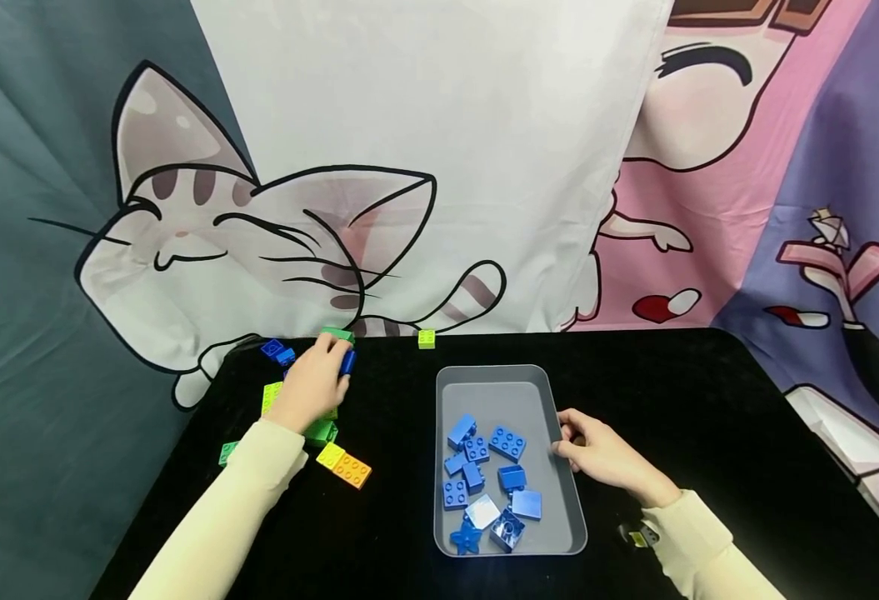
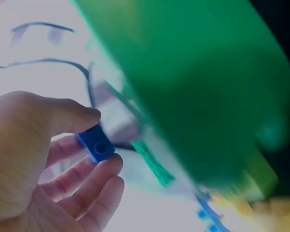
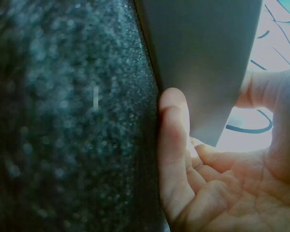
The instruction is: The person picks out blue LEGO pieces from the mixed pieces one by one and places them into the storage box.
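Observation:
My left hand [image 1: 310, 387] is over the loose bricks at the left of the table. Its thumb and fingertips pinch a small blue toy brick [image 2: 97, 144] with round studs, seen close in the left wrist view. Around this hand lie green bricks [image 1: 322, 432], a lime brick [image 1: 271, 395] and several blue bricks [image 1: 274, 348], some partly covered by the hand. My right hand [image 1: 601, 450] grips the right rim of a grey tray [image 1: 496, 375], thumb at the rim and fingers against the outer wall. Several blue pieces [image 1: 508, 442], among them a blue star [image 1: 466, 537], lie in the tray.
A yellow and orange brick pair [image 1: 351, 470] lies left of the tray. One lime brick [image 1: 427, 339] stands at the table's back edge, before a printed cloth [image 1: 439, 125]. A small green brick [image 1: 227, 452] sits by the left edge of the black table [image 1: 664, 375].

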Motion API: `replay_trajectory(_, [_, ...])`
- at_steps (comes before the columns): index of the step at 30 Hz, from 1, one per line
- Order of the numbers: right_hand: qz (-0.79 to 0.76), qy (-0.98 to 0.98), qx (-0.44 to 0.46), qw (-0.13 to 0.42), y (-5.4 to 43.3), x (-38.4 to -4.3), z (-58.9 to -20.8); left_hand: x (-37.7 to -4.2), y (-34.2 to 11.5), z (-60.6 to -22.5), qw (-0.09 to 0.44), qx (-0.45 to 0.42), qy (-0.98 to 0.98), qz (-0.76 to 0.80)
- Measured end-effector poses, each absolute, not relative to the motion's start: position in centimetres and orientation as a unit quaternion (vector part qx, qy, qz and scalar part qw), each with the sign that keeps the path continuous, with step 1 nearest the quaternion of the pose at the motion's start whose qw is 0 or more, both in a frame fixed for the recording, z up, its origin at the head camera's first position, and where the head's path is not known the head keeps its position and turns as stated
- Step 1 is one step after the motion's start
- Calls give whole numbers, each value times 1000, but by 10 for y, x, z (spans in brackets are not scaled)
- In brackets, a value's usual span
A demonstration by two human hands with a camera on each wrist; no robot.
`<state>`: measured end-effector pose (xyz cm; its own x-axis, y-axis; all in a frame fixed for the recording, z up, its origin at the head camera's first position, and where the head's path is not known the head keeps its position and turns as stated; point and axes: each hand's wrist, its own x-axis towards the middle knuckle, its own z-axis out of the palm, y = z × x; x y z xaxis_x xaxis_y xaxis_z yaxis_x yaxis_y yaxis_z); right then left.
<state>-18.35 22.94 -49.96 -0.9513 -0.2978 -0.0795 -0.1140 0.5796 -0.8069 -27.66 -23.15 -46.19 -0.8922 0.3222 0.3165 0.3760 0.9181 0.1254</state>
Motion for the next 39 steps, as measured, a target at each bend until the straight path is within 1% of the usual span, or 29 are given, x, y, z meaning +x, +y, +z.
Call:
replay_trajectory(10, [-446, 882, -111, 104, 229, -184, -500, -240, -169, -448, 190, -267, -940, -96])
replay_trajectory(20, [-446, 882, -111, 104, 229, -184, -500, -205, -117, -438, 214, -337, -910, -109])
replay_trajectory(23, [-446, 882, -112, 103, 230, -184, -500, -197, -103, -437, 203, -348, -909, -107])
replay_trajectory(29, [-444, 883, -113, 102, 229, -183, -500, -181, -83, -435, 162, -362, -912, -105])
replay_trajectory(36, [-442, 884, -113, 101, 228, -182, -499, -168, -69, -438, 148, -388, -903, -108])
replay_trajectory(39, [-442, 884, -112, 101, 229, -182, -499, -165, -67, -442, 128, -399, -902, -108])
